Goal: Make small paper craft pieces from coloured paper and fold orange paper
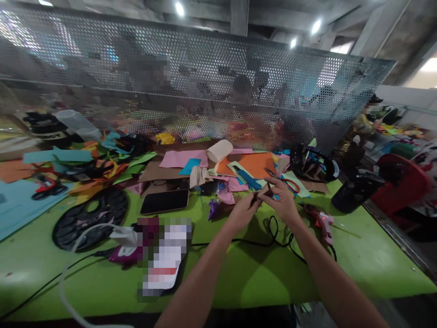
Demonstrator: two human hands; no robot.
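Note:
Both hands meet over the middle of the green table (259, 273). My left hand (243, 210) is closed, its fingers pinching a small dark piece (256, 198). My right hand (282, 200) pinches the same small dark piece from the other side, with a thin dark stick poking up between its fingers. What the piece is made of is too small to tell. A pink glue gun (322, 224) lies just right of my right wrist, and its black cord (273, 237) loops under my forearms.
A black phone (165, 201) lies left of my hands, beside a dark round disc (90, 218). Coloured paper scraps, an orange sheet (254, 164), a paper roll (219, 150) and red-handled scissors (290, 183) crowd the back. A perforated metal screen (205, 82) closes off the far side. A person sits at the right.

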